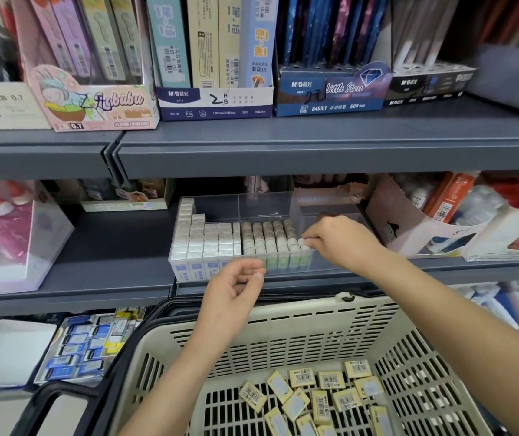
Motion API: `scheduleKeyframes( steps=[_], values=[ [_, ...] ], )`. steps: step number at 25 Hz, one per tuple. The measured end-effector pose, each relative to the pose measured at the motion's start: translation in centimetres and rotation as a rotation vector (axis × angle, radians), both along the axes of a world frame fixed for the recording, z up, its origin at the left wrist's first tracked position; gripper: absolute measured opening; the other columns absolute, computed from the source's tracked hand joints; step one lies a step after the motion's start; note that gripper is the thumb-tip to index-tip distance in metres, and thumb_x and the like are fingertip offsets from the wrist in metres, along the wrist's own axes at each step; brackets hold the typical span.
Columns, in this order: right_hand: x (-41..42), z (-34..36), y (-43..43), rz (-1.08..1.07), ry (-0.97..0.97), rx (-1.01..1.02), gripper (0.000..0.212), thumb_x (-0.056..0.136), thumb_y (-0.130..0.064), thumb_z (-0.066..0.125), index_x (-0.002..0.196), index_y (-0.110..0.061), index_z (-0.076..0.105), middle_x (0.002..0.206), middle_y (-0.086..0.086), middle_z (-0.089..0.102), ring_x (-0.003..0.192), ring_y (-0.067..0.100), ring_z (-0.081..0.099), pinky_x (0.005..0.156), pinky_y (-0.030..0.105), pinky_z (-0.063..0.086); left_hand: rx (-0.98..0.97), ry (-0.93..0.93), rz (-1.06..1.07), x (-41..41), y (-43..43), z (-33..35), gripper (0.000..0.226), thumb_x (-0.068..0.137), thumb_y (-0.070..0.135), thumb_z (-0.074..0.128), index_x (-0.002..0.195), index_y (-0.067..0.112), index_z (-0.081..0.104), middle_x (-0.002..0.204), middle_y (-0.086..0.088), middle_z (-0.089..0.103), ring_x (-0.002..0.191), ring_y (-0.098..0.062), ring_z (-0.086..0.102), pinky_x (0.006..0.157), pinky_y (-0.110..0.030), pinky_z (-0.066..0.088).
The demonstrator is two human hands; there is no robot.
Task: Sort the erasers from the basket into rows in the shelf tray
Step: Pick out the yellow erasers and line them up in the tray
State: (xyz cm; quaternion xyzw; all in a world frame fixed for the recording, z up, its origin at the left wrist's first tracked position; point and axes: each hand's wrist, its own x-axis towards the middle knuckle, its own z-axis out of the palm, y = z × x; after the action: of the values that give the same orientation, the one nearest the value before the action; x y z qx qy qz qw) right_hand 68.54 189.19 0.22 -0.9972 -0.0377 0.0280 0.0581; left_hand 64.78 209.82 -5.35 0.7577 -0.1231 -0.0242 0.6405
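The right hand (pixel 339 240) pinches a small white eraser (pixel 301 242) in its fingers at the 3 o'clock end of the clear plastic shelf tray (pixel 330 262), apparently to fill out its row, while the left hand (pixel 233 287) hovers curled, its hold unclear, above the beige slotted plastic basket (pixel 283 313) of yellow-wrapped erasers (pixel 314 401).

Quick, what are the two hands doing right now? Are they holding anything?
Left hand: open, fingers loosely curled, nothing seen in it.
Right hand: pinches an eraser at the tray.
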Motion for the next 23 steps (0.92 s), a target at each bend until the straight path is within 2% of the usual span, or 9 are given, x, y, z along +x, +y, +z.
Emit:
scheduleKeyframes(
  steps=[3, 5, 9, 11, 12, 14, 17, 20, 23],
  values=[
    [-1.3, -0.3, -0.5, 0.014, -0.063, 0.048, 0.025, 0.094, -0.028, 0.049, 0.111, -0.015, 0.063, 0.101, 0.002, 0.063, 0.097, 0.023, 0.058, 0.082, 0.041, 0.05, -0.035, 0.006, 0.027, -0.5, 0.0, 0.0, 0.019, 0.089, 0.01, 0.057, 0.094, 0.028, 0.063, 0.098, 0.002, 0.068, 0.091, -0.007, 0.063, 0.08, -0.017, 0.05],
    [-3.3, -0.5, -1.0, 0.003, -0.164, 0.188, 0.03, 0.091, -0.027, 0.055, 0.12, -0.02, 0.061, 0.087, -0.008, 0.054, 0.085, 0.013, 0.053, 0.081, 0.035, 0.049, -0.064, -0.001, 0.051, -1.6, 0.0, 0.0, 0.02, 0.089, 0.01, 0.056, 0.091, 0.029, 0.064, 0.094, 0.005, 0.068, 0.09, -0.008, 0.064, 0.08, -0.019, 0.051],
    [-9.4, -1.9, -1.3, -0.039, -0.209, 0.434, 0.018, 0.086, -0.03, 0.061, 0.101, -0.024, 0.071, 0.07, -0.024, 0.055, 0.067, -0.005, 0.055, 0.063, 0.007, 0.04, -0.133, -0.044, 0.135, -4.9, -0.1, -0.7, 0.02, 0.089, 0.009, 0.054, 0.088, 0.026, 0.065, 0.086, 0.009, 0.07, 0.084, -0.005, 0.065, 0.076, -0.017, 0.052],
    [-12.1, -4.4, -0.9, -0.022, -0.078, 0.467, 0.014, 0.086, -0.036, 0.059, 0.086, -0.027, 0.071, 0.067, -0.02, 0.061, 0.067, -0.006, 0.058, 0.058, 0.008, 0.041, -0.104, -0.003, 0.132, -6.7, -0.4, -2.2, 0.02, 0.09, 0.009, 0.053, 0.086, 0.026, 0.064, 0.083, 0.007, 0.069, 0.083, -0.007, 0.064, 0.074, -0.021, 0.054],
    [-13.2, -6.0, -0.5, 0.004, 0.019, 0.446, 0.018, 0.087, -0.037, 0.058, 0.083, -0.025, 0.07, 0.069, -0.016, 0.065, 0.064, -0.002, 0.059, 0.06, 0.014, 0.045, -0.04, 0.037, 0.105, -7.5, -0.7, -3.2, 0.02, 0.09, 0.009, 0.053, 0.085, 0.026, 0.063, 0.083, 0.007, 0.068, 0.083, -0.008, 0.064, 0.074, -0.022, 0.054],
    [-14.8, -9.9, 0.4, 0.063, 0.221, 0.347, 0.021, 0.088, -0.037, 0.057, 0.086, -0.022, 0.071, 0.077, -0.01, 0.068, 0.068, 0.008, 0.062, 0.067, 0.027, 0.051, 0.074, 0.193, 0.037, -9.1, -1.3, -5.5, 0.017, 0.092, 0.009, 0.052, 0.087, 0.022, 0.062, 0.086, 0.005, 0.066, 0.081, -0.007, 0.062, 0.074, -0.025, 0.052],
    [-16.6, -15.4, 1.1, 0.107, 0.537, 0.129, 0.026, 0.088, -0.032, 0.057, 0.093, -0.01, 0.069, 0.092, 0.006, 0.07, 0.083, 0.022, 0.065, 0.076, 0.037, 0.054, 0.149, 0.494, 0.002, -10.6, -1.1, -8.9, 0.015, 0.096, 0.012, 0.047, 0.099, 0.01, 0.062, 0.091, -0.001, 0.064, 0.078, -0.008, 0.058, 0.067, -0.023, 0.048],
    [-18.8, -18.8, 1.1, 0.194, 0.846, 0.001, 0.029, 0.084, -0.031, 0.065, 0.107, -0.013, 0.063, 0.104, 0.003, 0.064, 0.089, 0.02, 0.06, 0.073, 0.033, 0.049, 0.247, 0.652, -0.003, -11.5, -0.3, -11.4, 0.018, 0.097, 0.015, 0.046, 0.104, 0.006, 0.061, 0.093, -0.003, 0.063, 0.077, -0.012, 0.056, 0.064, -0.024, 0.048],
    [-19.8, -19.9, 1.1, 0.293, 0.916, -0.044, 0.045, 0.083, -0.028, 0.067, 0.124, -0.016, 0.053, 0.12, 0.005, 0.057, 0.103, 0.024, 0.056, 0.073, 0.032, 0.042, 0.26, 0.713, -0.018, -11.6, -0.2, -11.9, 0.015, 0.097, 0.019, 0.048, 0.102, 0.011, 0.059, 0.092, -0.001, 0.064, 0.073, -0.009, 0.056, 0.057, -0.02, 0.047]
  ],
)
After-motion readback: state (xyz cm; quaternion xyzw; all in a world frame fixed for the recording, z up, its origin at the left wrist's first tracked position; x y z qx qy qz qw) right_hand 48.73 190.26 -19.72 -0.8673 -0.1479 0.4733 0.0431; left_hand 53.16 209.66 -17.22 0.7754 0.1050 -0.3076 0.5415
